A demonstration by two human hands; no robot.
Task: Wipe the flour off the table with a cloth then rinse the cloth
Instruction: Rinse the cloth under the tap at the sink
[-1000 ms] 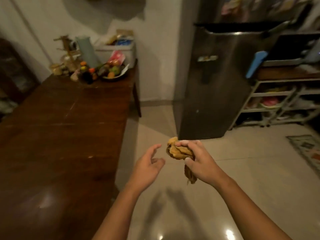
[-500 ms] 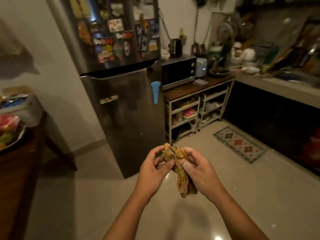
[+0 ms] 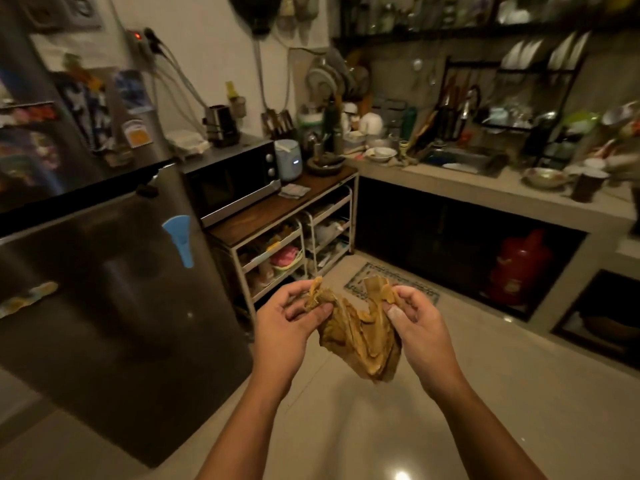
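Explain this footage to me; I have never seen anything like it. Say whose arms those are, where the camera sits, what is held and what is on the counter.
No machine here: these are a person's own arms, filmed by a wide-angle camera worn on the head, looking forward and down. The left hand and the right hand each pinch an upper edge of a crumpled brownish cloth, which hangs between them above the floor. Ahead, the counter carries a sink, a metal bowl and dim clutter too blurred to name. On the left stand a fridge and a microwave.
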